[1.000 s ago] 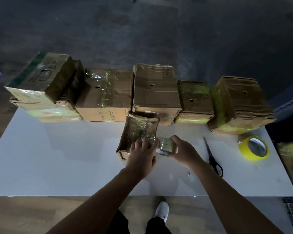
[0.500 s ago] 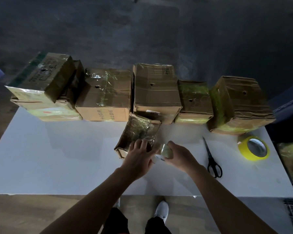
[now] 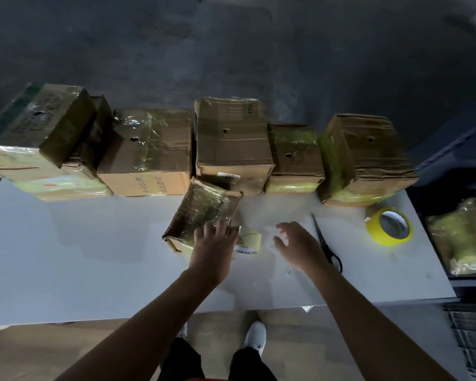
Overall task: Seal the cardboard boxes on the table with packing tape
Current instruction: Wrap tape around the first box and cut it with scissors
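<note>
While the left hand (image 3: 213,251) lies flat with fingers spread on the near corner of the small brown cardboard box wrapped in shiny clear tape (image 3: 204,213), it presses down and grips nothing. The right hand (image 3: 300,246) hovers just above the white bench (image 3: 94,257), its fingers loosely bent and empty. Between the two hands a pale roll of clear packing tape (image 3: 250,239) lies right against the box's near right corner. The left fingers partly cover it, so I cannot tell whether a strip runs from roll to box.

Just beyond the right hand lie black-handled scissors (image 3: 317,225), with a yellow tape roll (image 3: 382,237) further right. A row of larger brown cardboard boxes (image 3: 149,160), most already glossy with tape, lines the far edge.

The step in hand looks like finishing a strip on the small box. To do it well, the left palm should hold its pressure on the taped corner so the box cannot slide or the strip lift. The right hand is best placed to take the scissors and cut close to the box, if the strip is joined. The loose end should then be smoothed flat from the middle outward.
</note>
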Demonstrator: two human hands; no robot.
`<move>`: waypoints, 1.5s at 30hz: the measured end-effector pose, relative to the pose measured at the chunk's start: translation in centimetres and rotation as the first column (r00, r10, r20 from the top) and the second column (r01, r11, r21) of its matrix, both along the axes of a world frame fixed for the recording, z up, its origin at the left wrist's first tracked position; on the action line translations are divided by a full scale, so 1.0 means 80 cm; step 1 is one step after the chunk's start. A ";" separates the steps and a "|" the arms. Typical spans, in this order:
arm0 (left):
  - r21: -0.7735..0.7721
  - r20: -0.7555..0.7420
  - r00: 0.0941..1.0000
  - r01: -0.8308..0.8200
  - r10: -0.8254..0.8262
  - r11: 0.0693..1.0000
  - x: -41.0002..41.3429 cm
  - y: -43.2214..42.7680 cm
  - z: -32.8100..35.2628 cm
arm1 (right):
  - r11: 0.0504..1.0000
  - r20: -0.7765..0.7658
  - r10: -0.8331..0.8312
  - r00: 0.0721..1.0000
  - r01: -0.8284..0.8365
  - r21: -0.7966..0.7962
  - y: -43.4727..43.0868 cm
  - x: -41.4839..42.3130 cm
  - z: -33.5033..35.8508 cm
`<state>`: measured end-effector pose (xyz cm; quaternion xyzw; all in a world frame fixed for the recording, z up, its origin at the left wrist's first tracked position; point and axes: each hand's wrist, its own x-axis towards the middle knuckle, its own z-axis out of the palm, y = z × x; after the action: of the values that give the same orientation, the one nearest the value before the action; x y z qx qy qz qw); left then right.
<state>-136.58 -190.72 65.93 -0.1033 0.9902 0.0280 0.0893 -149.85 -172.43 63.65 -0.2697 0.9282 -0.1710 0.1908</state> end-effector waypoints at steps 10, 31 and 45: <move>0.040 -0.130 0.991 -0.004 0.009 0.999 0.011 0.001 -0.004 | 0.762 -0.051 -0.436 0.898 0.399 0.509 0.074 -0.012 -0.005; -0.007 -0.419 0.904 0.096 -0.090 0.995 0.078 -0.085 -0.009 | 0.977 0.550 0.108 0.828 -0.190 0.094 -0.002 -0.015 0.033; 0.870 0.028 0.514 -0.436 0.857 0.233 0.085 -0.007 -0.015 | 0.844 0.392 0.401 0.828 -0.500 0.194 -0.076 -0.025 0.083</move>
<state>-129.75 -191.26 64.72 -0.4588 0.7052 0.5235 -0.1348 -151.82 -178.49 70.25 -0.4192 0.8051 -0.0266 0.4188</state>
